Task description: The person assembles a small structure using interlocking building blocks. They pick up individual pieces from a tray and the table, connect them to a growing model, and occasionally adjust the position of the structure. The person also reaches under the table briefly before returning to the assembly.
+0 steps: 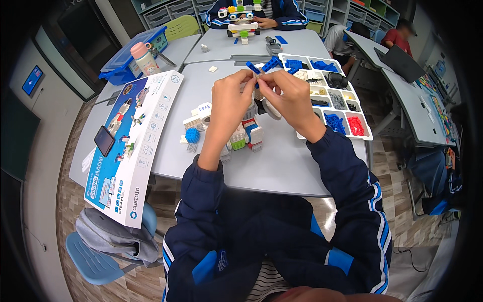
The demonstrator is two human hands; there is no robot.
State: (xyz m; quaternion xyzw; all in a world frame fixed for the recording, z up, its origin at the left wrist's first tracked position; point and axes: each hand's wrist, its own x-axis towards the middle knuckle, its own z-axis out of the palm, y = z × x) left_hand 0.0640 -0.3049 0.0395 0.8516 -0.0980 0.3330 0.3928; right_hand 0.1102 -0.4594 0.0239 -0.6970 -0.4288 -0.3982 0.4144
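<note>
Above the table, my left hand (231,95) and my right hand (292,95) meet, with thumbs and fingertips pinched close together. Between them they grip blue building-block beams (271,64), which stick out in a V shape beyond the fingers. A small pale part shows at the fingertips, too small to name. Just below my hands a rounded grey piece (272,109) is partly covered by my right hand. Under my left wrist lie white blocks (193,123), a blue cube block (192,135) and a cluster of red, white and green blocks (254,134).
A white compartment tray (370,132) of sorted parts sits to the right. At left are a large kit box (161,100) with a phone (104,140) on it, a bottle (144,59) and a blue bin (118,59). Across the table, another person holds a block model (243,25).
</note>
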